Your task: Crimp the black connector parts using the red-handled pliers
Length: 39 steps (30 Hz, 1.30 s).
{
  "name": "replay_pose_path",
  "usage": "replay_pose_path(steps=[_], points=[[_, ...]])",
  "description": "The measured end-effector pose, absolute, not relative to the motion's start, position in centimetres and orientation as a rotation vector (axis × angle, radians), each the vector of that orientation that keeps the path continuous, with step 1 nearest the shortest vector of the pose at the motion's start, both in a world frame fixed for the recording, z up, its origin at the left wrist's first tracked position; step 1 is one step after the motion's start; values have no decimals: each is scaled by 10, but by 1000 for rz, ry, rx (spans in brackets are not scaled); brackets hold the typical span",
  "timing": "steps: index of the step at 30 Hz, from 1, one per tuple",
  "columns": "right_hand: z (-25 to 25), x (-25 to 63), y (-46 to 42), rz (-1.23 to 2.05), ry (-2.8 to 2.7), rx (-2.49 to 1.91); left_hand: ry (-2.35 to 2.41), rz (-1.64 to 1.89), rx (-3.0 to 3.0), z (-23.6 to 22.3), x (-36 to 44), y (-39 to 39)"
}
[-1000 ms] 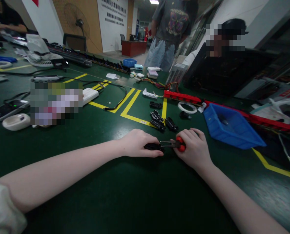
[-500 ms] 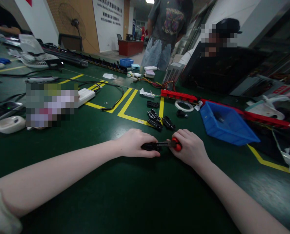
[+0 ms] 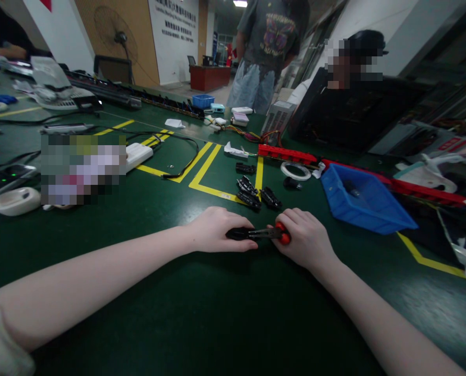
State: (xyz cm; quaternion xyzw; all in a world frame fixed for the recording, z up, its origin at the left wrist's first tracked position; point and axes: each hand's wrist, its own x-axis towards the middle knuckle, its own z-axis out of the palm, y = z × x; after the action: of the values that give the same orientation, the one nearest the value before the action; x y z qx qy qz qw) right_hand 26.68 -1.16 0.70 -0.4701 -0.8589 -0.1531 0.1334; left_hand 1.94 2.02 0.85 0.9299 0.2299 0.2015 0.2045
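Note:
My left hand (image 3: pixel 221 230) is closed around a small black part (image 3: pixel 239 234), holding it between thumb and fingers just above the green table. In my right hand (image 3: pixel 305 235) is a pair of pliers (image 3: pixel 270 233) with red handles, the fingers wrapped round them. The thin jaws point left and meet the end of the black part; whether they grip it I cannot tell. Beyond my hands lie several similar black parts (image 3: pixel 248 192), near the yellow tape corner. The handles are mostly hidden in my palm.
A blue bin (image 3: pixel 368 201) stands at the right, in front of a long red strip (image 3: pixel 288 153). A white ring (image 3: pixel 295 171) lies near it. At the left are a white mouse-like object (image 3: pixel 16 201) and a black cable (image 3: pixel 186 167). People are across the table.
The pliers' jaws look slightly shifted against the black part. Both hands stay almost in the same place.

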Motion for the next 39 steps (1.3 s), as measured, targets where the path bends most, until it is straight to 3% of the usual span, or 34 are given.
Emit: replay_pose_path(steps=[14, 28, 39], points=[[7, 267, -11, -452, -2492, -1347, 640, 475, 2497, 9, 19, 22], [8, 270, -14, -274, -2440, -1455, 833, 670, 2179, 14, 20, 14], [12, 269, -21, -398, -2425, -1447, 787, 534, 2228, 12, 25, 18]])
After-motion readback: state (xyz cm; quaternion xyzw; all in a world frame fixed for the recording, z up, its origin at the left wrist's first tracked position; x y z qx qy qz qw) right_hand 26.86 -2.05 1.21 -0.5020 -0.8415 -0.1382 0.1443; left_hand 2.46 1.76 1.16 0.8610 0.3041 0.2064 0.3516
